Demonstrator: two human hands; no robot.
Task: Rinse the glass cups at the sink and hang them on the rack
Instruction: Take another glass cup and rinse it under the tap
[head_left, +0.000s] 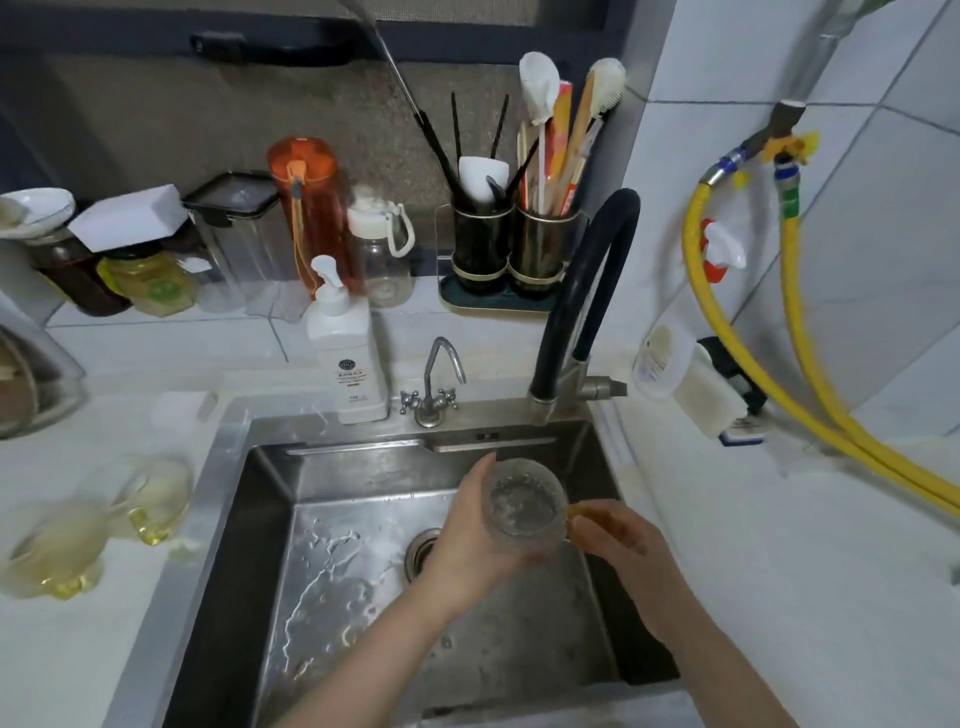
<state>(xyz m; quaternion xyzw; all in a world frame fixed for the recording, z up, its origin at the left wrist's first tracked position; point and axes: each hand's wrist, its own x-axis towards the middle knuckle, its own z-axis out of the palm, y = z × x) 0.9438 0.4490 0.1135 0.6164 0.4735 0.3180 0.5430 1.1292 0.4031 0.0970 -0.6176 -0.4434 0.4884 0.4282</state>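
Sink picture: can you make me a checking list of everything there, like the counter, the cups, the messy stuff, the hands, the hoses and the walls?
Surface: white counter around a wet steel sink.
Job's things: one glass cup held over the sink below the black faucet; two more cups lie blurred on the counter at left. No rack seen.
Clutter: soap bottle, orange bottle, jars, utensil holders.
Hands: left hand grips the cup's side; right hand pinches its amber handle.
Cables: yellow hoses on the right wall.
Surroundings: white tiled wall, dark window behind.
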